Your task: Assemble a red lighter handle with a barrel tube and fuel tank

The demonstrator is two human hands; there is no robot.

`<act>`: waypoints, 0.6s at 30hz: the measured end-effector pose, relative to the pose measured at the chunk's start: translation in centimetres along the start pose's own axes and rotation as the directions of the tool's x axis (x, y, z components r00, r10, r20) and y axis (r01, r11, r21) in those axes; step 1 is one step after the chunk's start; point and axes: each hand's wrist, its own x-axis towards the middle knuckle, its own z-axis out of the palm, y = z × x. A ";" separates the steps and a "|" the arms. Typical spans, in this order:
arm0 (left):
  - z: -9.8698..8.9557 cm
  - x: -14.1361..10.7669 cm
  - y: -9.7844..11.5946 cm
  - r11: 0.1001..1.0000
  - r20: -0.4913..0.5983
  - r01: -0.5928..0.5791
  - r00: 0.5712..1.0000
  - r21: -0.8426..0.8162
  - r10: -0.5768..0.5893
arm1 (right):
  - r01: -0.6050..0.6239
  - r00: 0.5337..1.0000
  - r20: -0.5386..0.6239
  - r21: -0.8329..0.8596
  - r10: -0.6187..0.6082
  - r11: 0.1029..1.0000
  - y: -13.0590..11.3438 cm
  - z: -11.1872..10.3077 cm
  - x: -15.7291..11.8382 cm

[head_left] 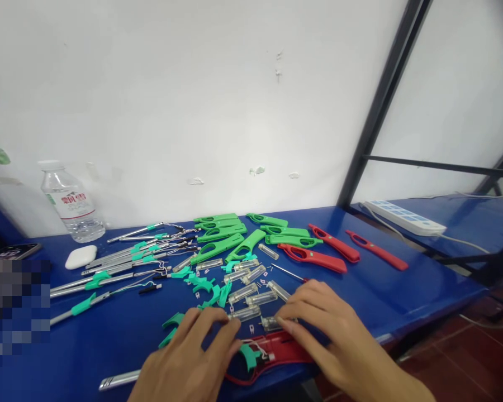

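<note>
A red lighter half-shell (283,347) lies open near the table's front edge. Inside it are white wires, a black piece and a teal trigger (250,357). A metal lighter tube (119,380) sticks out to the left, partly behind my left hand. My left hand (188,357) is closed on the shell's left part, its fingers bent and partly hiding it. My right hand (331,329) reaches over the shell's right end, thumb and fingers pinched on a clear fuel tank (271,323). More clear tanks (243,293) lie just beyond both hands.
Teal triggers (203,285) and a screwdriver (289,273) lie mid-table. Wired metal tubes (126,257) spread left, near a water bottle (73,206) and white case (81,257). Green shells (218,247) and red shells (377,251) lie farther back. A power strip (402,218) sits right, behind the frame post (381,106).
</note>
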 end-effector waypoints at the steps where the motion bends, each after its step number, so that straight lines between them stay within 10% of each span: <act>1: -0.5 0.4 -0.3 0.999 0.064 0.035 0.997 0.003 -0.036 | -0.019 0.996 0.084 -0.028 0.021 0.999 0.1 -0.7 0.6; 7: -2.2 3.2 -1.6 0.958 0.353 0.242 0.919 -0.158 -0.174 | -0.130 0.887 0.430 -0.112 0.166 0.985 0.4 -3.6 3.9; 18: -1.4 6.4 0.3 0.928 0.575 0.293 0.811 -0.232 -0.113 | -0.176 0.854 0.468 -0.151 0.227 0.973 0.2 -2.3 4.3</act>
